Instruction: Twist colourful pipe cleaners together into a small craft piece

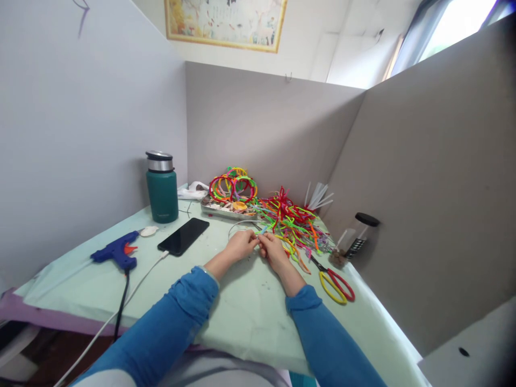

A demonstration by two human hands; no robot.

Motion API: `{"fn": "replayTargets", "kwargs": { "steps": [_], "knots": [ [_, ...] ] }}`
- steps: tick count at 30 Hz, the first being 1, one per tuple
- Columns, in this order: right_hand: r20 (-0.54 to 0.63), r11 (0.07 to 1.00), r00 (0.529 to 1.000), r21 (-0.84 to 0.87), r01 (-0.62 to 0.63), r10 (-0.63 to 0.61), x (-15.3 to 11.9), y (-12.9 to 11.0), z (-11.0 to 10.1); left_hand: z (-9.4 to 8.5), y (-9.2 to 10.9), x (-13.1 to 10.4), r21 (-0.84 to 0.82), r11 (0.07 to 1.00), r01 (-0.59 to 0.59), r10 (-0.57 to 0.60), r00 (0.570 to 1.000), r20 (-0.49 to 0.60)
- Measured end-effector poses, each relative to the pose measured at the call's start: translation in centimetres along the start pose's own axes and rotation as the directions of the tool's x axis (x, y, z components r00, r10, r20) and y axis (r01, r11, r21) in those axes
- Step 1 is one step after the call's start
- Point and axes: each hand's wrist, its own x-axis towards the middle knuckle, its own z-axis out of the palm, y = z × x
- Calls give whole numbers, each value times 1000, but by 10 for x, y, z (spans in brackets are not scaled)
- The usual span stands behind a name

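Near the middle of the table, my left hand (241,245) and my right hand (273,250) meet at their fingertips. Both are closed in a pinch on a small light-blue piece (264,230), which pokes up between the fingers. Its lower part is hidden by the fingertips. Just beyond my hands lies a heap of colourful fuzzy stems (288,215), some of them reaching close to my right hand. A metal tray (226,214) behind my left hand holds small pieces, with rings of coloured stems above it.
Red-and-yellow-handled scissors (336,286) lie right of my right hand. A black phone (184,236) with a white cable, a blue glue gun (116,251) and a green bottle (162,196) stand or lie left. A clear jar (357,239) is at the right edge.
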Motion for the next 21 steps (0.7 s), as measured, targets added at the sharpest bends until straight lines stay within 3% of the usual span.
{"fn": "replayTargets", "kwargs": {
  "steps": [21],
  "knots": [
    [0, 999, 1000, -33, 16, -16, 0, 0, -1, 1, 0, 0, 8, 1000, -13, 13, 1000, 18]
  ]
}}
